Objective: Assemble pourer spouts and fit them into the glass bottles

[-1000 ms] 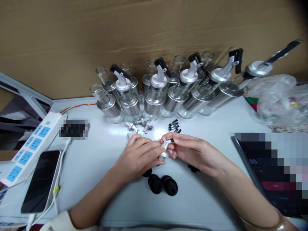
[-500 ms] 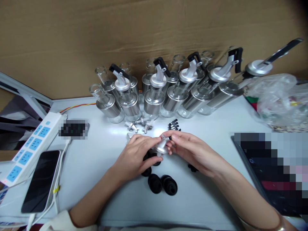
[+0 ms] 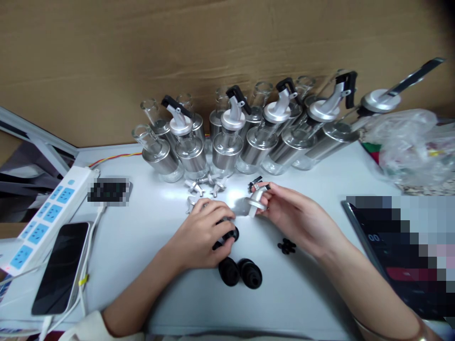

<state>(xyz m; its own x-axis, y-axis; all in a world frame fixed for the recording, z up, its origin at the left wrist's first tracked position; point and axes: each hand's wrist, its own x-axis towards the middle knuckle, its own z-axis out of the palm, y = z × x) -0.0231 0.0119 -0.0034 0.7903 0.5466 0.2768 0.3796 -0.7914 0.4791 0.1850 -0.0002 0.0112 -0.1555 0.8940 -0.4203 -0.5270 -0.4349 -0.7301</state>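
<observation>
My right hand (image 3: 289, 210) pinches a silver pour spout (image 3: 256, 202) with a black tip, tilted over the table. My left hand (image 3: 204, 232) has its fingers curled round a black rubber stopper (image 3: 232, 233), partly hidden under the fingers. Two more black stoppers (image 3: 250, 273) lie just in front of that hand. Several loose silver spouts (image 3: 217, 186) are beyond my left fingers. Small black levers (image 3: 254, 182) lie just past the right fingertips. A little cluster of small black parts (image 3: 286, 246) sits below my right palm.
Glass bottles with steel sleeves (image 3: 227, 150) line the back, several fitted with spouts, against a cardboard wall (image 3: 213, 47). At left are a power strip (image 3: 46, 220), a phone (image 3: 61, 267) and cables. A dark tablet-like device (image 3: 377, 251) and plastic bags (image 3: 408, 147) occupy the right side.
My right hand has moved the spout up and right, away from my left hand. My left fingers have left the spout and closed round a black stopper.
</observation>
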